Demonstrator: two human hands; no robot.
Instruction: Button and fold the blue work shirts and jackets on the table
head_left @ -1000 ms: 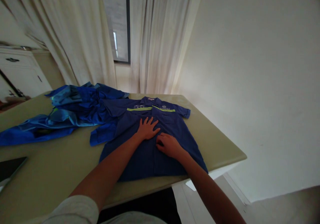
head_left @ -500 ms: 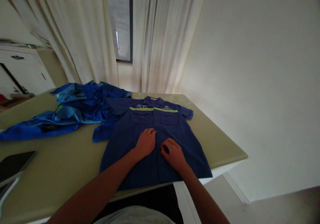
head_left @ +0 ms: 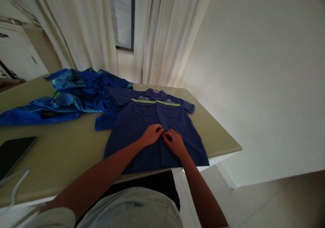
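A dark blue short-sleeved work shirt [head_left: 142, 129] lies face up and spread flat, collar away from me. Yellow-green stripes cross its chest above two flap pockets, with pale printing over them. At the front placket, below the pockets, my left hand [head_left: 152, 134] pinches the cloth with bent fingers. Close beside it on the right, my right hand [head_left: 175, 142] has thumb and forefinger curled together on the placket edge. The fingertips of the two hands almost meet. Any button between them is too small or hidden to make out.
Crumpled bright blue garments [head_left: 83, 92] are heaped on the table [head_left: 68, 150] to the left, touching the shirt's sleeve. A dark flat device [head_left: 15, 153] and a white cable [head_left: 19, 187] lie at the left front. A wall [head_left: 254, 85] stands to the right, curtains [head_left: 86, 28] behind.
My left hand has moved in toward the right hand, and its fingers now pinch the placket instead of resting on the cloth. The view has tilted down slightly.
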